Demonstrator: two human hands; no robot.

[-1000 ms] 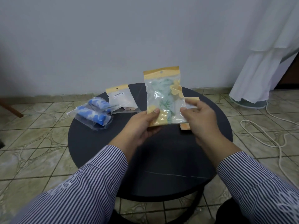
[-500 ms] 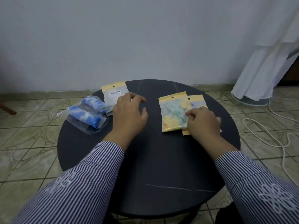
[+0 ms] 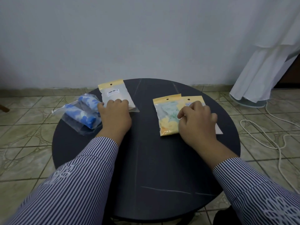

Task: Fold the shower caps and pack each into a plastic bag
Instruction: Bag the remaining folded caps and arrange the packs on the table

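With the filled green-yellow bag [image 3: 167, 116] lying at two o'clock under my right hand's [image 3: 197, 120] curled fingers, my left hand [image 3: 114, 116] grips the empty bag [image 3: 116, 95] at eleven, which I judge needs lifting and opening next

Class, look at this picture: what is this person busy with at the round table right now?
A person in a striped shirt is packing shower caps into plastic bags. The right hand rests on two overlapping yellow-topped bags; the green and yellow packed bag lies flat on the black table. The left hand touches an empty barcode-labelled bag. Beside it sits a clear bag holding a blue-patterned cap.
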